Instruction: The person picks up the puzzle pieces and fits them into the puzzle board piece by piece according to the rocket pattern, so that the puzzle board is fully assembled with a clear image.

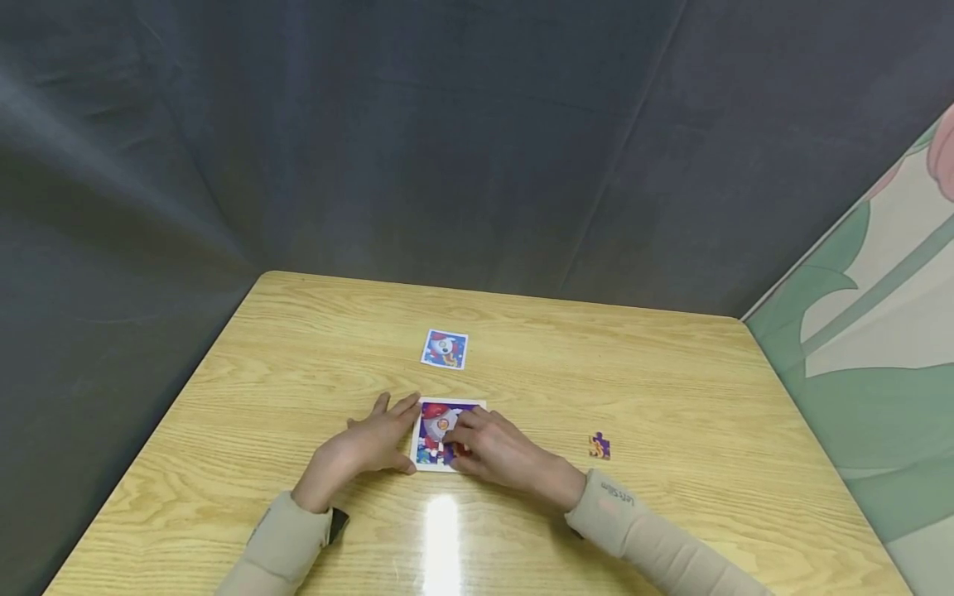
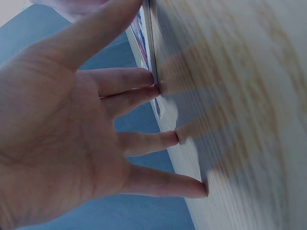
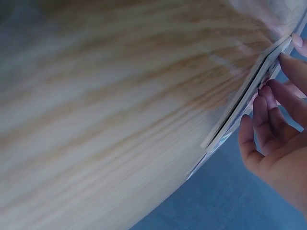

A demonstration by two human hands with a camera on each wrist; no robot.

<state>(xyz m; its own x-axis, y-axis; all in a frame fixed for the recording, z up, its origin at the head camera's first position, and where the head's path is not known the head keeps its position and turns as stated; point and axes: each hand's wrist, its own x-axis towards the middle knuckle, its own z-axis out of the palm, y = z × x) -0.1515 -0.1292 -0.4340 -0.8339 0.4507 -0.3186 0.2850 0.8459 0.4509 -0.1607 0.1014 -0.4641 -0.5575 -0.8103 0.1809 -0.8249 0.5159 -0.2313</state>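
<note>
A jigsaw puzzle (image 1: 437, 420) in a white-edged tray lies on the table, its picture a round grey-and-red figure on purple and blue. White gaps show near its lower edge. My left hand (image 1: 373, 439) is spread along the tray's left side, its straight fingers and thumb at the edge. In the left wrist view, the fingertips (image 2: 152, 76) meet the tray edge and the tabletop. My right hand (image 1: 495, 447) reaches over the puzzle's right part, fingers bent, pinching a purple puzzle piece (image 1: 449, 454) low on the tray. That hand partly covers the picture.
A loose purple-and-orange puzzle piece (image 1: 599, 446) lies to the right of my right hand. Beyond the tray is a small picture card (image 1: 445, 349). Behind the wooden table (image 1: 298, 331) hangs a dark curtain (image 1: 447, 149), with a floral cloth (image 1: 879, 331) on the right.
</note>
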